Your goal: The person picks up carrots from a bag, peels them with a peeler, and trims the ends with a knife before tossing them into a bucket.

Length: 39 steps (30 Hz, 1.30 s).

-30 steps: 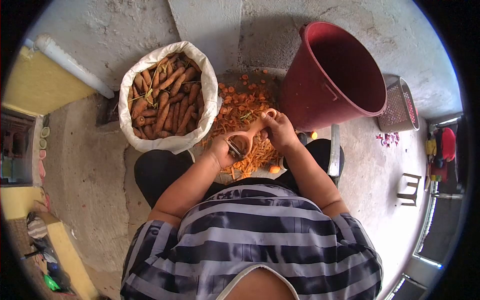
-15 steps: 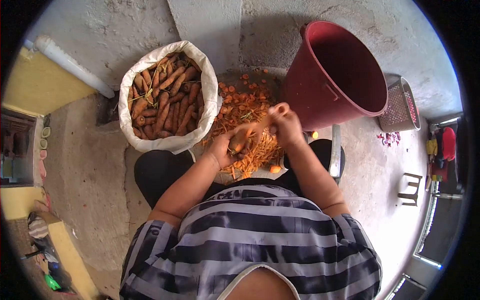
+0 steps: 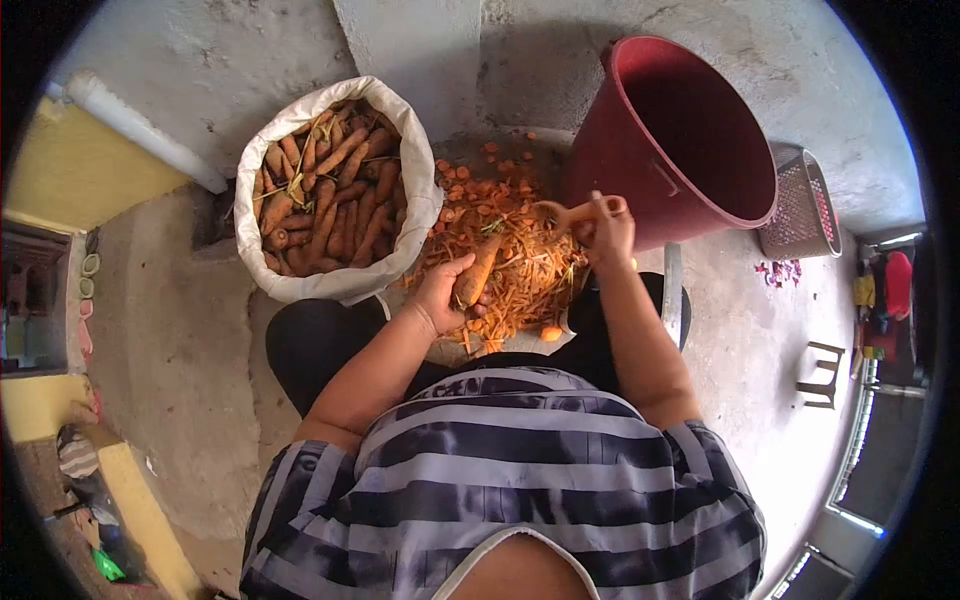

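My left hand (image 3: 441, 298) is closed around a carrot (image 3: 481, 272), which is partly peeled and points up and to the right. To its right, my right hand (image 3: 610, 236) grips a peeler (image 3: 572, 213) held a little way from the carrot. The tool's blade is too small and blurred to make out. Beneath both hands lies a heap of orange carrot peelings (image 3: 520, 300), with round carrot slices (image 3: 470, 192) toward its upper left side.
A white sack (image 3: 425, 200) full of unpeeled carrots stands at the left. A large red bucket (image 3: 620, 165) is at the right, with a perforated basket (image 3: 800, 215) behind it. Grey walls (image 3: 540, 70) rise beyond. A metal piece (image 3: 673, 290) stands by my right knee.
My right hand has moved right and slightly down, away from the carrot, with the peeler. The carrot in my left hand now shows more of its length and is tilted further upright.
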Each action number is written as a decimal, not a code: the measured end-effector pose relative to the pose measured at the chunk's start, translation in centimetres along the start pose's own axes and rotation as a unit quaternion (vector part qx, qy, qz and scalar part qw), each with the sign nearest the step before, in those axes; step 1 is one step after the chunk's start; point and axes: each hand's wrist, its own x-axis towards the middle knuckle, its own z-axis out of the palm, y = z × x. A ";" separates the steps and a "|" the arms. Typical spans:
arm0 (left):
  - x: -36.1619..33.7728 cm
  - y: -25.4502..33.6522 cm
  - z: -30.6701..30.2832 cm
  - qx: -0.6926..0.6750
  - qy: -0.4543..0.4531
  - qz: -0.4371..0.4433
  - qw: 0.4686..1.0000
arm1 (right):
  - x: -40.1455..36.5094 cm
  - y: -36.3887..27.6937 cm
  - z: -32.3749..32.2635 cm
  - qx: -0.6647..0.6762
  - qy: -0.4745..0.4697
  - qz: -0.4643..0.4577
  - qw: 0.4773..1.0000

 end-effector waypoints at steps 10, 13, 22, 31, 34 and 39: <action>0.5 -1.0 -0.3 0.051 -0.061 -0.001 0.997 | -3.5 2.1 3.5 0.069 -0.182 0.205 0.959; -0.1 -1.0 -0.4 -0.008 -0.142 -0.038 0.989 | 2.0 1.3 -0.6 -0.158 -0.060 0.043 0.985; 0.5 -0.4 -0.7 0.064 -0.073 0.015 0.995 | -7.2 -2.1 5.0 0.056 -0.187 0.128 0.972; 0.0 -1.1 -0.5 0.016 -0.083 0.003 0.996 | 1.1 2.5 0.5 -0.156 -0.050 0.042 0.986; -0.3 -0.7 0.0 0.037 -0.056 0.027 0.997 | 2.5 2.6 -1.3 -0.025 0.095 0.048 0.994; -0.2 -0.5 1.0 0.021 -0.007 0.014 1.000 | -5.3 -0.9 3.7 0.105 -0.106 0.143 0.978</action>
